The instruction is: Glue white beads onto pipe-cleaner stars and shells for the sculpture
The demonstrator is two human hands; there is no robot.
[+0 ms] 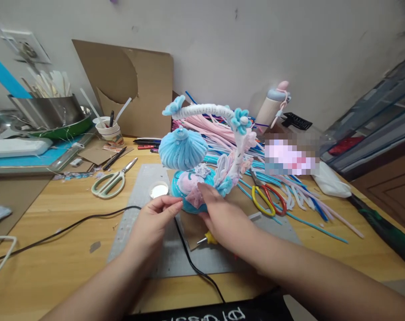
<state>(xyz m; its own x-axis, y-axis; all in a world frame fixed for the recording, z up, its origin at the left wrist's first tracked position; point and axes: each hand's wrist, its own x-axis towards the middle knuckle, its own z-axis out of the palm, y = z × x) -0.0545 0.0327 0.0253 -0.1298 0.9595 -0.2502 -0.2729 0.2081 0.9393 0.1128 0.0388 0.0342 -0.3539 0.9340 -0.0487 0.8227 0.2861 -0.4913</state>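
Note:
A pipe-cleaner lamp ornament (239,151) stands before me, with a white curved stem, blue flowers, a pleated blue shade (182,149) hanging from its arm, and a round blue base (179,179) bearing pink shapes. My right hand (219,214) grips the base from the right, fingers on top and thumb low at its side. At the base's front left, my left hand (160,218) is closed in a pinch, thumb against index finger. Whatever sits between those fingertips is too small to make out. Close behind it lies a small round white dish (159,190).
A yellow tool with a metal tip (209,238) lies partly under my right wrist. Green-handled scissors (110,183) are at left, red-and-yellow scissors (269,199) at right. Pipe cleaners (205,127) pile up behind. A black cable (189,254) crosses the grey mat (149,263).

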